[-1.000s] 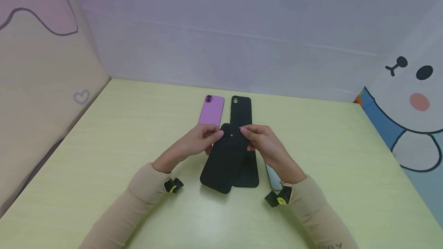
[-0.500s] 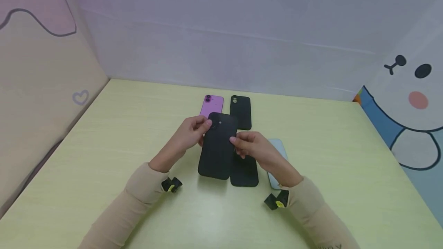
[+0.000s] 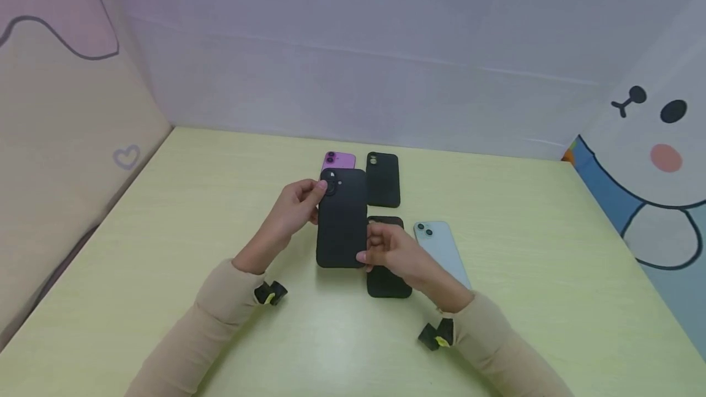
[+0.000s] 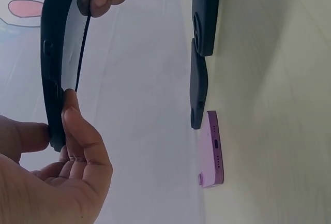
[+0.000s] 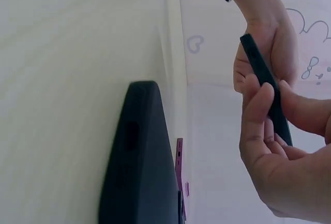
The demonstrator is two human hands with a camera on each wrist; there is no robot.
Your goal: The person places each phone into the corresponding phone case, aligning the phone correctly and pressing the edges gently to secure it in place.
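Note:
Both hands hold up a phone in a black case (image 3: 344, 225), its back turned to the head view. Dark lenses show at its upper left corner, and in the left wrist view its front looks glossy. My left hand (image 3: 298, 207) pinches the upper left edge between thumb and fingers. At the lower right edge, my right hand (image 3: 394, 253) grips it with thumb and curled fingers. Under the right hand lies another black phone case (image 3: 388, 287), partly covered. A third black case (image 3: 384, 182) lies farther back, table colour showing through its camera cutout.
A purple phone (image 3: 342, 159) lies at the back, partly hidden behind the held phone. To the right, a pale blue phone (image 3: 444, 250) lies back up beside the right forearm. Fabric walls (image 3: 353, 78) bound the pale yellow table (image 3: 248, 170) at back and sides.
The cased phone has moved up and left and turned from slanted to nearly upright. My right hand has slid from its top right corner down to the lower right edge.

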